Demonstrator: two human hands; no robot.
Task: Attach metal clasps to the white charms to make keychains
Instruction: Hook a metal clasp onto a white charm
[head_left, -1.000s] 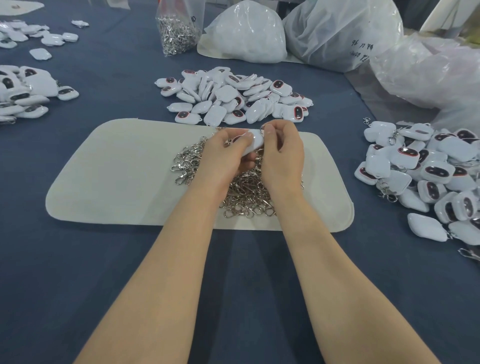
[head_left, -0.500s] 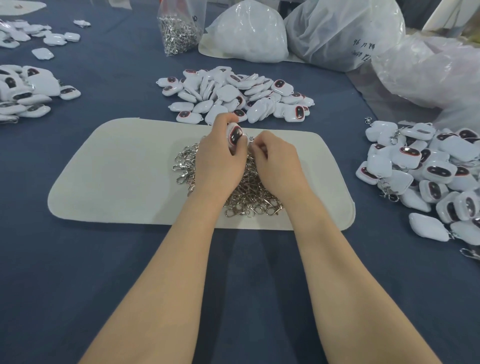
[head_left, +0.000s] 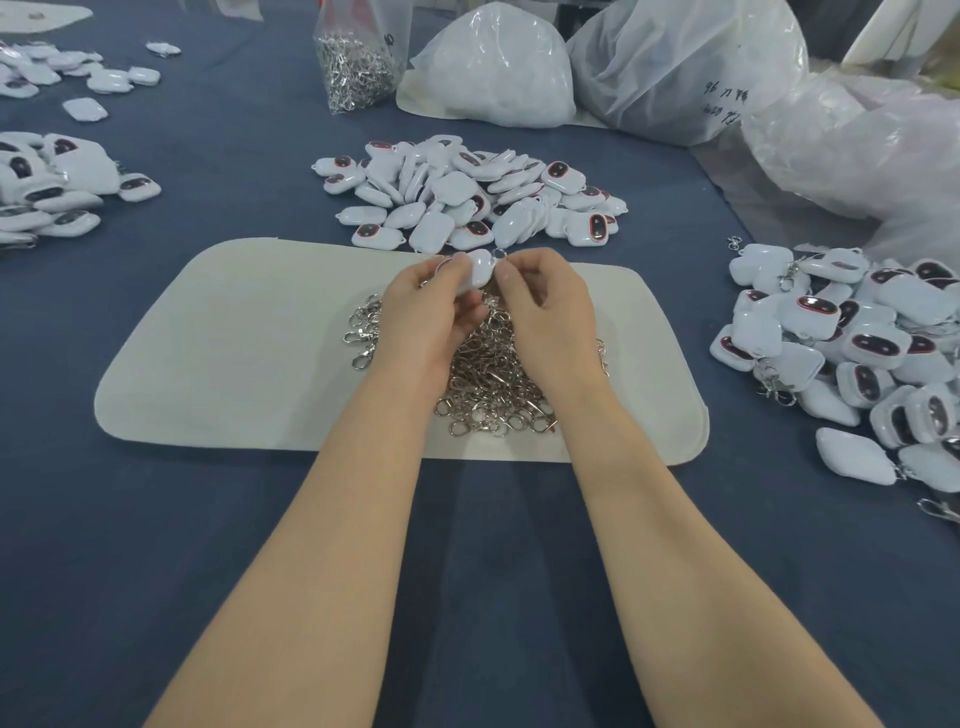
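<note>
My left hand (head_left: 434, 312) grips a white charm (head_left: 479, 267) over the far edge of the cream felt mat (head_left: 234, 353). Right beside it, my right hand (head_left: 545, 306) pinches a small metal clasp (head_left: 500, 254) against the charm's right end. Under both hands lies a heap of loose silver clasps (head_left: 488, 384) on the mat. A pile of bare white charms (head_left: 467, 192) sits just beyond the mat. Charms with clasps attached (head_left: 852, 348) are heaped at the right.
A clear bag of clasps (head_left: 356, 67) and big white plastic bags (head_left: 498, 67) stand at the back. More charms (head_left: 47, 187) lie at the left on the blue cloth (head_left: 156, 545). Crumpled plastic (head_left: 857, 145) fills the right rear.
The left hand has turned the charm from upright to lying sideways. The right hand has risen from the clasp heap and brought a clasp to the charm's end.
</note>
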